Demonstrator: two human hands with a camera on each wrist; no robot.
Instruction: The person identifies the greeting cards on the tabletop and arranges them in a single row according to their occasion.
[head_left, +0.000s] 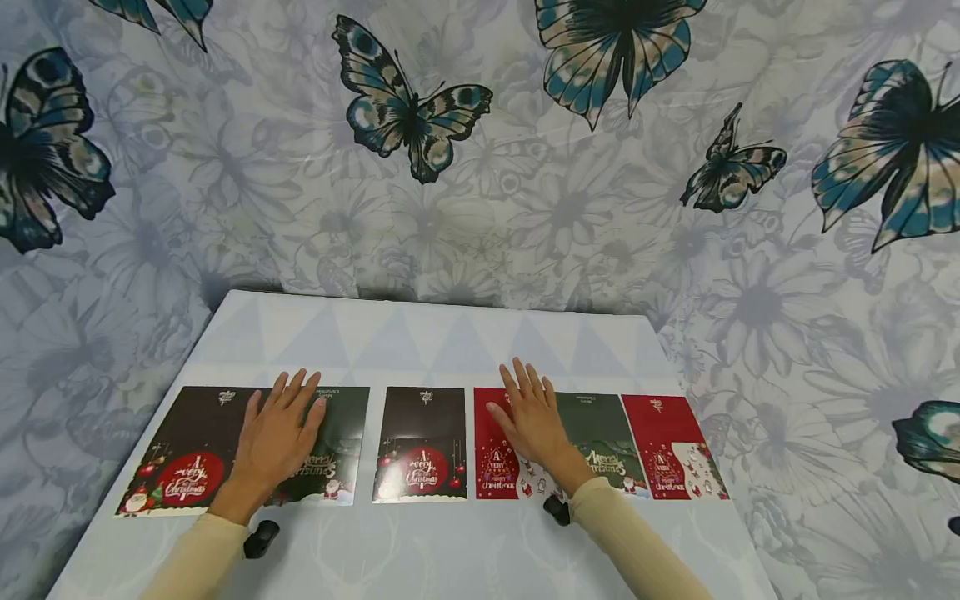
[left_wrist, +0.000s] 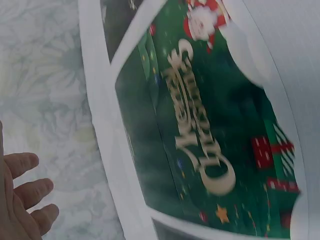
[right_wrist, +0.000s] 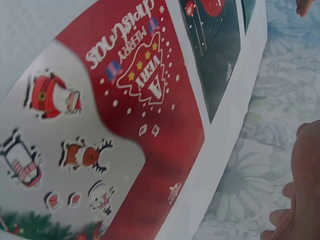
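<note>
My left hand (head_left: pixel 273 437) is over the inner edges of a black Christmas card (head_left: pixel 180 425) and a green Christmas card (head_left: pixel 347 433), fingers extended and holding nothing. White "Merry Christmas" lettering shows large on a green card (left_wrist: pixel 200 115) in the left wrist view. With fingers spread, my right hand (head_left: pixel 536 421) overlaps a red Christmas card (head_left: pixel 487 417) and the edge of another green card (head_left: pixel 588 421), partly hiding both. The red card (right_wrist: pixel 170 125) with a tree of words and small Santa and reindeer figures fills much of the right wrist view.
Between the hands lies another black card (head_left: pixel 423 417); a second red card (head_left: pixel 648 417) ends the row at right. The white patterned table (head_left: pixel 420 550) has its far edge near a butterfly-print cloth backdrop (head_left: pixel 465 233). Small black devices (head_left: pixel 261 540) sit at both wrists.
</note>
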